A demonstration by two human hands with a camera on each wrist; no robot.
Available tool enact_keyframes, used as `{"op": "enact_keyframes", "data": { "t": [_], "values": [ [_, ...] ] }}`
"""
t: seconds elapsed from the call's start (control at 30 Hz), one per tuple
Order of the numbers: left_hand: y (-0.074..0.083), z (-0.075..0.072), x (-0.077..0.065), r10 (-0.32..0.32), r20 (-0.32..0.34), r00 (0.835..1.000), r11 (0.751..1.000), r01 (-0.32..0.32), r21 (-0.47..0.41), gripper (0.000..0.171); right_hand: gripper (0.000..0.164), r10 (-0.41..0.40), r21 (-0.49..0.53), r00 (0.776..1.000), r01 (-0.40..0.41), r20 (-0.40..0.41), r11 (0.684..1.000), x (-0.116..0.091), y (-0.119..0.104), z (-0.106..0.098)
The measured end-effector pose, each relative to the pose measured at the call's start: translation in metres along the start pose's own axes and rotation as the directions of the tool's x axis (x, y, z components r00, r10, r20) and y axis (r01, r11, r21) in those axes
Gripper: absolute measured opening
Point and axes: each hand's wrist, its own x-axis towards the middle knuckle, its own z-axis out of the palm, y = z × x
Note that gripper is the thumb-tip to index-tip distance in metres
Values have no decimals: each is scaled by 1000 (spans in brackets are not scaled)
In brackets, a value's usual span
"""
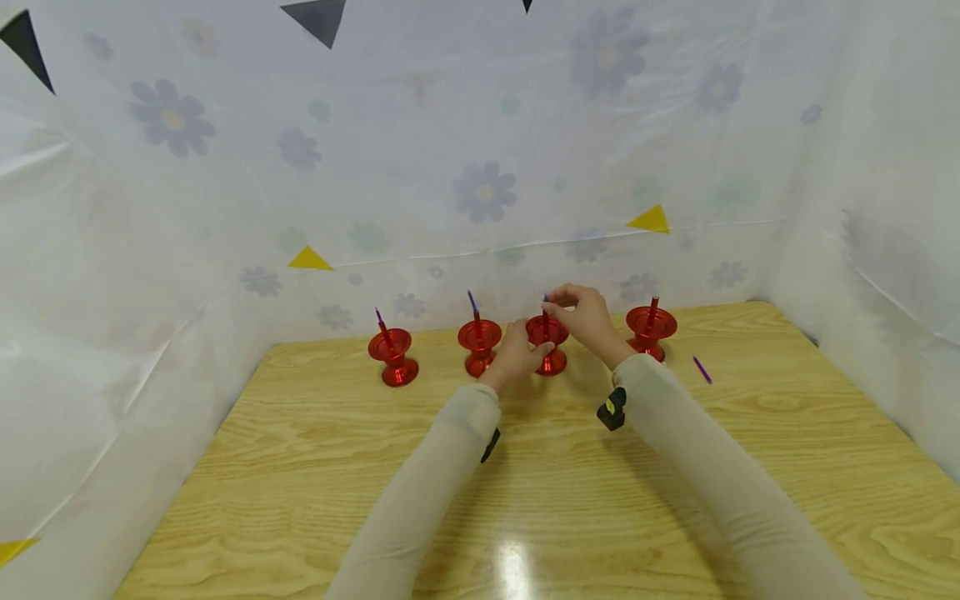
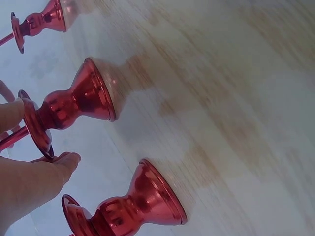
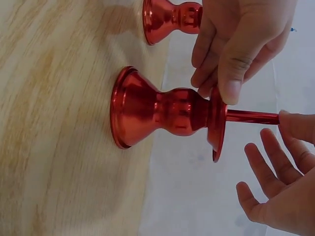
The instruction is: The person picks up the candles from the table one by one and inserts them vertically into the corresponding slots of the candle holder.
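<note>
My left hand (image 1: 519, 354) grips the dish rim of a red metallic candle holder (image 1: 552, 364), which stands upright on the table. In the right wrist view, the left thumb lies on that holder's dish (image 3: 217, 130). Above it, my right hand (image 1: 587, 315) pinches a thin blue stick (image 1: 546, 297) at the top of the holder's upright tube (image 3: 251, 117). The stick is mostly hidden by the fingertips. To the left, one red holder (image 1: 480, 335) bears a blue stick (image 1: 472, 300), and another holder (image 1: 399, 373) bears a purple stick (image 1: 378, 315).
At the right stands a red holder (image 1: 651, 323) whose tube shows no stick. A purple stick (image 1: 702, 370) lies on the wooden table (image 1: 525, 492) beside it. Flower-patterned white sheeting (image 1: 405, 167) encloses the table's back and sides.
</note>
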Motion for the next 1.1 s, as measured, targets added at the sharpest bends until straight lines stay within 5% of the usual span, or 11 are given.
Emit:
{"op": "enact_keyframes", "data": {
  "t": [0.83,1.1],
  "values": [
    [1,6,0,-13,-11,1000,998,12,-58,48,28,57,-47,996,-54,68,997,-6,7,-1],
    [1,9,-5,0,-27,1000,1000,0,-18,75,38,6,-151,989,16,147,988,-12,10,-7]
  ]
}}
